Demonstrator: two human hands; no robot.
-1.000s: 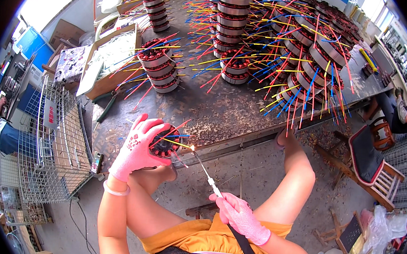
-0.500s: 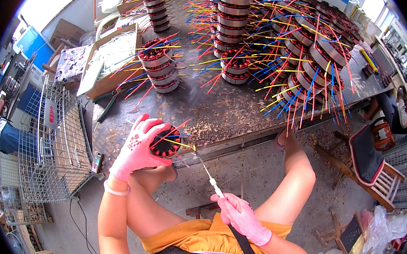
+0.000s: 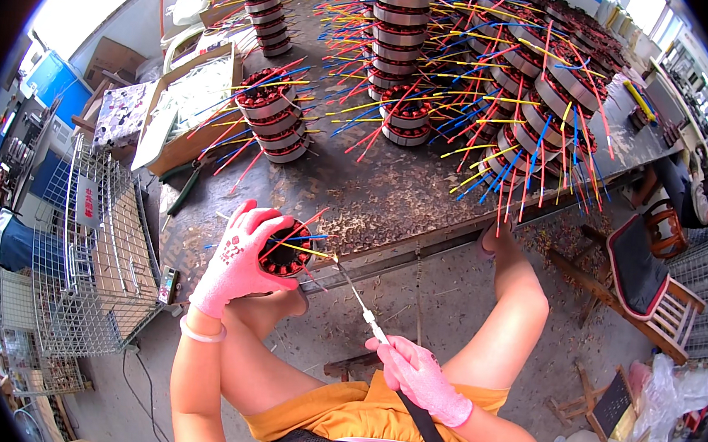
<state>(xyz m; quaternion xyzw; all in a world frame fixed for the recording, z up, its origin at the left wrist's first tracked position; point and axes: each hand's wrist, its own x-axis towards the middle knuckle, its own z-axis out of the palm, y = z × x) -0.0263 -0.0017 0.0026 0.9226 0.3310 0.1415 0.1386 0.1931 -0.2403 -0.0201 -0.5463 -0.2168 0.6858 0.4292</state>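
Observation:
In a pink glove, my left hand (image 3: 239, 258) is wrapped round a motor stator (image 3: 286, 259), held tilted just off the table's near edge. Red, blue and yellow lead wires stick out of it to the right. My right hand (image 3: 424, 380), also gloved in pink, grips a thin tool (image 3: 369, 315) with a white handle section and a slender metal shaft. The tip of that shaft meets the end of a yellow wire (image 3: 312, 252), or lies very near it. What kind of tool it is does not show clearly.
Stacks of wired stators (image 3: 399, 38) stand on the worn table (image 3: 356, 188), crowded at the right. Pliers (image 3: 183, 193) lie near a cardboard box (image 3: 192, 117). Left of me is a wire cage (image 3: 103, 243). A wooden chair (image 3: 645, 269) and a person (image 3: 702, 178) are at the right.
Both hands, the stator and the tool hold nearly the same places. My view has shifted slightly, and the person at the far right has changed posture a little.

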